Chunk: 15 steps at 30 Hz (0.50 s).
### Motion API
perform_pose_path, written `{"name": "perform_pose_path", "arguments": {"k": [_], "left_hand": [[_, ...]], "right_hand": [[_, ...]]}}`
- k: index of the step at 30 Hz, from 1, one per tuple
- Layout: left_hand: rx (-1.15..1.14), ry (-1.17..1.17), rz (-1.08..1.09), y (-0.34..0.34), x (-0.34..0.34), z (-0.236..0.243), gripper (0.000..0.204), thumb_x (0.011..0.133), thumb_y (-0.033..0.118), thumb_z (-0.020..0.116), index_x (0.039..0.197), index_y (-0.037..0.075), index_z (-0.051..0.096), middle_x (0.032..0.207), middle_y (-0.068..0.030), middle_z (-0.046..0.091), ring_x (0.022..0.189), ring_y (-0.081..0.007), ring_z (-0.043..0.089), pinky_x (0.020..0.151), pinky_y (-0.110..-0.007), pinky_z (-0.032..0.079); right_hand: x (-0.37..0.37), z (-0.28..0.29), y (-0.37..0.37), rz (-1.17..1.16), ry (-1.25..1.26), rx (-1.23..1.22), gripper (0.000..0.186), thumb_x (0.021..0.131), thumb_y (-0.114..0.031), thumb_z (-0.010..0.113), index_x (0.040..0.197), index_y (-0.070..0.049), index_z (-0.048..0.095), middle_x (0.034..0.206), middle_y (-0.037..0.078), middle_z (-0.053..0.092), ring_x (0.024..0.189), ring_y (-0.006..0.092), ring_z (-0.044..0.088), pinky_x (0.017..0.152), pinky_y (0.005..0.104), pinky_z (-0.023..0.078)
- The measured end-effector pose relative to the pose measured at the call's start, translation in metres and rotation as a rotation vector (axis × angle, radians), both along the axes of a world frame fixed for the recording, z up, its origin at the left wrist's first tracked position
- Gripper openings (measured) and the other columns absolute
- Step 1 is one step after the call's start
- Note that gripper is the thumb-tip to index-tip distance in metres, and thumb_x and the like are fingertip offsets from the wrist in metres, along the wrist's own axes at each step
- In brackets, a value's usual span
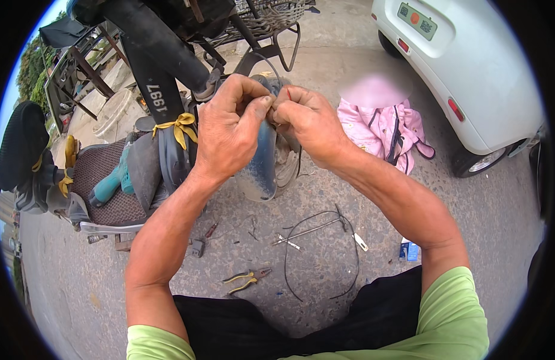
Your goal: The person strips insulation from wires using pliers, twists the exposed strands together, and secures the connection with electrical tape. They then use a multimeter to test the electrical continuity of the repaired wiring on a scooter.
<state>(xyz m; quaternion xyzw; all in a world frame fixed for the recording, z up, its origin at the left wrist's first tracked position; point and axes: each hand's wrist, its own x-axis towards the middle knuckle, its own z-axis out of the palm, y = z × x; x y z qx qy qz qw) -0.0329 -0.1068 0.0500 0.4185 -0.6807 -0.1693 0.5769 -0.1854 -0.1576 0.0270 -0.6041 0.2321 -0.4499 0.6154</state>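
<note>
A: Head view. Item, hands?
B: Two, raised side by side, fingertips meeting. Left hand (232, 129): palm inward, thumb pressed to forefinger; whatever lies between is hidden, cannot tell. Right hand (307, 117): knuckles up, fingers curled, pinching a thin red-ended piece (289, 93).
A: Forearms?
B: Both bare, slanting inward from green sleeves (454, 303).
A: Position of the piece?
B: Upper middle, at the right fingertips, mostly covered by fingers. Dark cable (272, 63), one, arching down just behind.
A: Obstructions?
B: Blue cylinder (258, 165), scuffed, below the hands, partly covered by them. Padded seat (112, 159) at left, bearing a teal power tool (112, 180); yellow ribbon (180, 128) knotted nearby.
A: On the ground?
B: Pliers (247, 279), yellow and black handles; black cable lengths (286, 264), curved; metal rod (307, 232); white-handled tool (361, 242); blue-and-white packet (409, 250).
A: Beyond?
B: Person in pink jacket (379, 129), near the right forearm; white car (487, 72), upper right; wire basket (259, 21), top.
</note>
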Motion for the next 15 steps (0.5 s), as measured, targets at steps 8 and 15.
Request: {"name": "perform_pose_path", "arguments": {"k": [8, 15], "left_hand": [[0.108, 0.148, -0.010, -0.007, -0.004, 0.000, 0.007, 0.093, 0.005, 0.059, 0.093, -0.002, 0.058, 0.085, -0.0066, 0.065, 0.077, -0.0094, 0.061, 0.071, -0.025, 0.052], [0.238, 0.444, -0.115, -0.017, 0.000, 0.005, 0.012, 0.095, 0.009, 0.063, 0.102, 0.001, 0.055, 0.091, -0.0093, 0.065, 0.081, -0.0146, 0.065, 0.071, -0.029, 0.056]], "right_hand": [[0.002, 0.001, 0.004, -0.009, -0.058, 0.066, 0.017, 0.081, -0.014, 0.058, 0.068, -0.006, 0.052, 0.066, -0.001, 0.052, 0.062, 0.0079, 0.045, 0.056, 0.0264, 0.036], [0.000, 0.002, -0.001, 0.027, -0.070, -0.083, 0.017, 0.082, -0.011, 0.057, 0.068, -0.006, 0.050, 0.065, -0.003, 0.049, 0.062, 0.0060, 0.043, 0.055, 0.0260, 0.035]]}}
